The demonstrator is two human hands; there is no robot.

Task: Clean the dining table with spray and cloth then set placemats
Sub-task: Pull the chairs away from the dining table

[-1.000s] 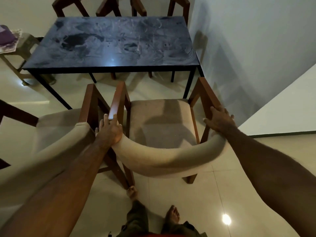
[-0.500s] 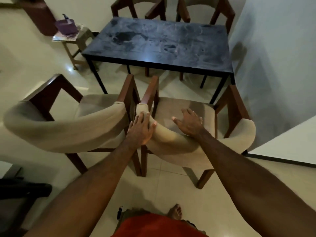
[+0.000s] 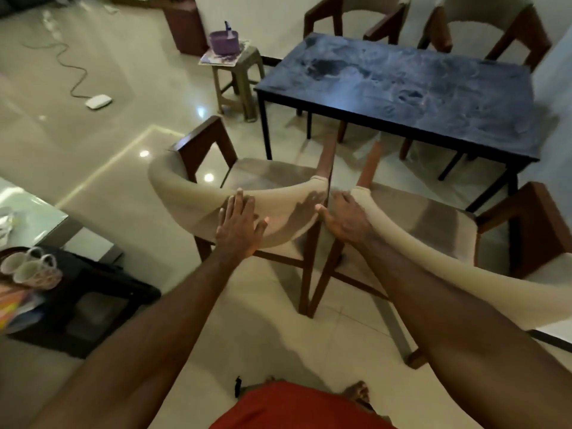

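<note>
While four chairs (image 3: 247, 193) ring one table (image 3: 402, 88), both hands' fingers (image 3: 241, 202) lie flat

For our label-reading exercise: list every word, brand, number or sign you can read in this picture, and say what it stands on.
No text can be read anywhere in this picture.
The printed sheets under the purple tub on the stool: pattern only, too blurred to read.
The mugs at the left edge: patterned, no legible lettering.
The dining table and both near chairs: no label visible.
</note>
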